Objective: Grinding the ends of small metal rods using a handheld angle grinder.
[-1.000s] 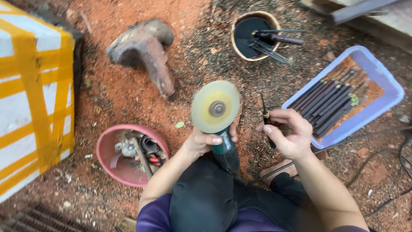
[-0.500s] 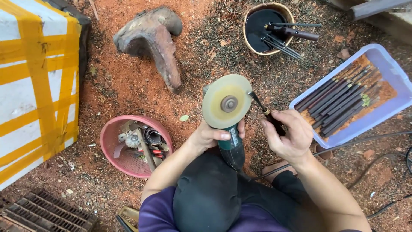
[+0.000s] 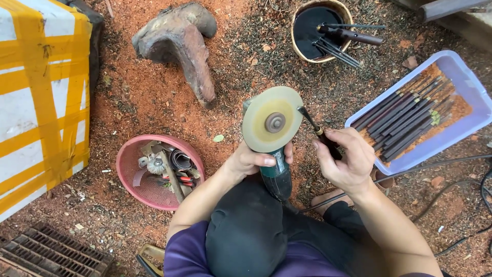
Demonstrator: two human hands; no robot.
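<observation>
My left hand [image 3: 254, 159] grips the green body of an angle grinder [image 3: 277, 174] resting over my knee, its pale yellow buffing wheel [image 3: 271, 119] facing up. My right hand [image 3: 346, 160] holds a thin dark chisel [image 3: 315, 128] by its handle, with the metal tip touching the right edge of the wheel.
A lilac tray [image 3: 461, 77] of several dark-handled chisels lies to the right. A round bowl [image 3: 302, 20] with tools sits at the top. A pink basket [image 3: 128, 169] of brushes and parts is at left, beside a carved wood piece [image 3: 189, 46] and a yellow-taped box [image 3: 36, 97]. Cables [image 3: 482, 184] run at right.
The right hand has brought the chisel tip up against the wheel's right edge. The grinder and left hand stay about where they were.
</observation>
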